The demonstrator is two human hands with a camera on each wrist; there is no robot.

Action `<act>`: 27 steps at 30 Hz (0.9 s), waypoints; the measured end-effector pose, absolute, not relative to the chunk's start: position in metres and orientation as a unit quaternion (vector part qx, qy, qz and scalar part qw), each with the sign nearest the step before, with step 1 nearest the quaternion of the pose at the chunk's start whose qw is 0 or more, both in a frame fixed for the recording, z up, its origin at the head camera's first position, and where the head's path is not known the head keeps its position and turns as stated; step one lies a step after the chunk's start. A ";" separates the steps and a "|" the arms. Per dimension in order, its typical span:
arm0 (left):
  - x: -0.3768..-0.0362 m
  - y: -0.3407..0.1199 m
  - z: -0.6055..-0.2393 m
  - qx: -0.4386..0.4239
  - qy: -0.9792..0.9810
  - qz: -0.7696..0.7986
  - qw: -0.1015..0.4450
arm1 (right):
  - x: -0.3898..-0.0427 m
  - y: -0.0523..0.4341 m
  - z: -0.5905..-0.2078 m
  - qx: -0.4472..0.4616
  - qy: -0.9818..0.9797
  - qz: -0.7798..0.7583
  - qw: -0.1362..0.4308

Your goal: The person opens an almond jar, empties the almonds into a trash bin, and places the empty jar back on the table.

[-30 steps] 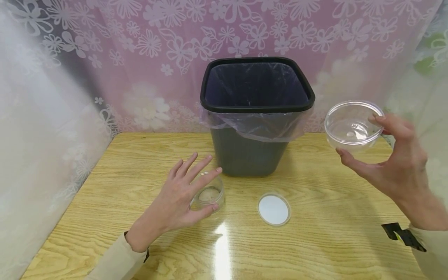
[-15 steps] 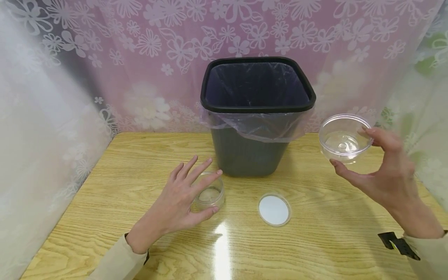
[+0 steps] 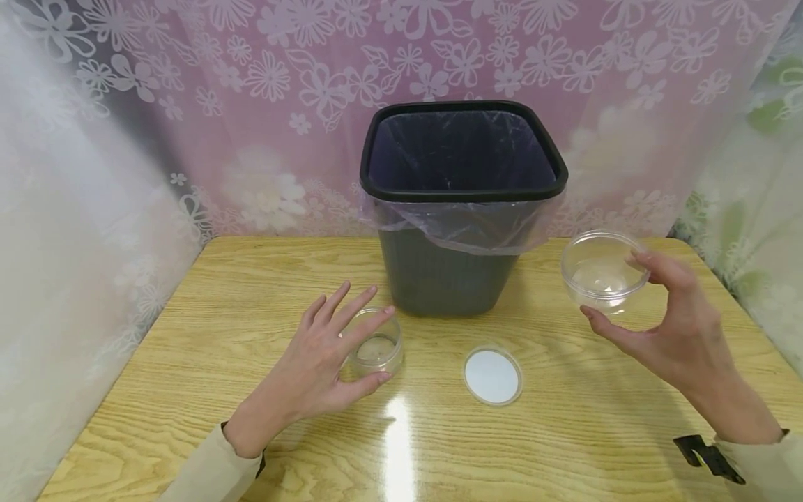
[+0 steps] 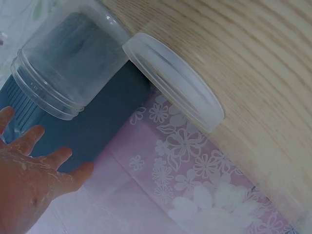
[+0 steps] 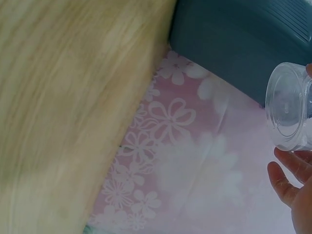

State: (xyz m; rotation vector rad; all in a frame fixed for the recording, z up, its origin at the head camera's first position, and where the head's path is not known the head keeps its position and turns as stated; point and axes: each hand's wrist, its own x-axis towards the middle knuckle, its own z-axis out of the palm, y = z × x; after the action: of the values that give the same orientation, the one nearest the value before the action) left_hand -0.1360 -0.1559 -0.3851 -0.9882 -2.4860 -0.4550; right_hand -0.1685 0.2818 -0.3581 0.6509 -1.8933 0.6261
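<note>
On the wooden table [image 3: 207,335] stands a small clear jar [image 3: 378,354], lidless, just left of the bin. My left hand [image 3: 383,343] arches around it with straight, spread fingers; the left wrist view shows those fingers [image 4: 30,139] apart from the jar [image 4: 68,63]. A round white lid [image 3: 492,376] lies flat to the jar's right, and the left wrist view has the lid [image 4: 173,80] beside the jar. My right hand [image 3: 610,284] pinches a clear plastic bowl [image 3: 599,268] between thumb and fingers, above the table's right side. The right wrist view shows the bowl [image 5: 290,107] and fingertips [image 5: 285,170].
A black waste bin [image 3: 464,192] lined with a clear bag stands at the table's back middle, close behind the jar and lid. Floral lace curtains [image 3: 251,84] hang behind and on both sides. The table's right edge lies near my right forearm.
My right hand has carried the bowl down and a little left, from about bin-rim height toward the table. The left hand, the jar and the lid have stayed put.
</note>
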 end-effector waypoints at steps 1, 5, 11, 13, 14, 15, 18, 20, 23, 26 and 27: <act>-0.136 -0.156 -0.385 -0.355 -0.895 -0.164 0.213 | -0.169 0.283 -0.360 0.270 -0.785 0.257 0.494; -0.135 -0.158 -0.386 -0.348 -0.898 -0.162 0.214 | -0.169 0.285 -0.367 0.276 -0.795 0.256 0.476; -0.134 -0.161 -0.387 -0.335 -0.904 -0.160 0.210 | -0.168 0.284 -0.376 0.281 -0.805 0.252 0.458; -0.134 -0.162 -0.387 -0.332 -0.906 -0.160 0.208 | -0.168 0.284 -0.378 0.285 -0.802 0.256 0.458; -0.134 -0.163 -0.387 -0.331 -0.906 -0.160 0.208 | -0.168 0.284 -0.379 0.287 -0.800 0.258 0.459; -0.134 -0.164 -0.388 -0.330 -0.907 -0.160 0.208 | -0.167 0.283 -0.380 0.286 -0.801 0.259 0.457; -0.134 -0.167 -0.389 -0.328 -0.907 -0.160 0.209 | -0.166 0.283 -0.384 0.287 -0.805 0.258 0.451; -0.135 -0.168 -0.389 -0.325 -0.908 -0.159 0.211 | -0.165 0.283 -0.386 0.286 -0.810 0.259 0.442; -0.135 -0.170 -0.390 -0.319 -0.910 -0.160 0.213 | -0.164 0.284 -0.391 0.288 -0.814 0.268 0.427; -0.135 -0.173 -0.392 -0.312 -0.911 -0.164 0.212 | -0.163 0.285 -0.397 0.282 -0.826 0.269 0.406; -0.135 -0.174 -0.392 -0.311 -0.912 -0.165 0.212 | -0.163 0.285 -0.398 0.280 -0.832 0.267 0.399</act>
State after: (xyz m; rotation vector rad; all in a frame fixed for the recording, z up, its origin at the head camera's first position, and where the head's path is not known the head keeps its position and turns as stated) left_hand -0.1345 -0.1735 -0.3925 -0.8627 -2.5329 -0.4581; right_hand -0.1631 0.2853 -0.3984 0.7075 -2.1050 0.6748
